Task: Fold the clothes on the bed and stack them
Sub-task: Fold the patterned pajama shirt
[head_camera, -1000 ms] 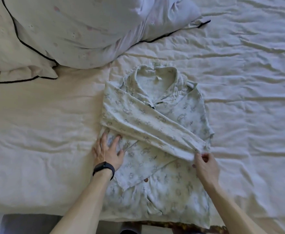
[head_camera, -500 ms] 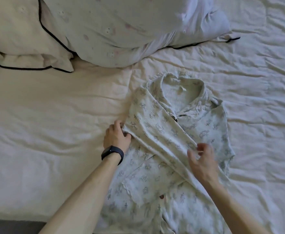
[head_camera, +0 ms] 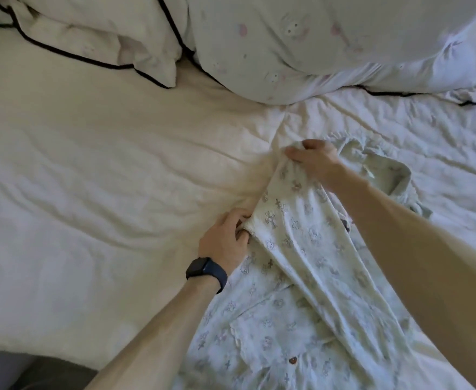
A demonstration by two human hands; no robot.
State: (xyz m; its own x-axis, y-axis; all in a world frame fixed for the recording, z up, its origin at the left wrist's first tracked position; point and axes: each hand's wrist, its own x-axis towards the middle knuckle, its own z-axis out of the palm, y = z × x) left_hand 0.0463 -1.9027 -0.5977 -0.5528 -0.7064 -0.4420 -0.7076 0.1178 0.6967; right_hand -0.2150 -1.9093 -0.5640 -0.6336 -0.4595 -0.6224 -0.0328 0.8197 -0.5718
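Observation:
A pale green printed pyjama shirt (head_camera: 301, 277) lies on the bed at the lower right, collar away from me, with one sleeve folded across its front. My left hand (head_camera: 225, 237), a dark watch on its wrist, pinches the shirt's left edge at the shoulder fold. My right hand (head_camera: 313, 157) reaches across the shirt and grips the upper left corner of the fold near the collar. My right forearm hides part of the shirt's right side.
A cream sheet (head_camera: 104, 192) covers the bed to the left. Two pillows with black piping (head_camera: 84, 38) and a bunched printed duvet (head_camera: 315, 46) lie at the far side. The bed's near edge shows at the bottom left.
My right hand left the sleeve cuff at the right and crossed to the shirt's upper left corner. My left hand went from lying flat to pinching the left edge. The view shifted left.

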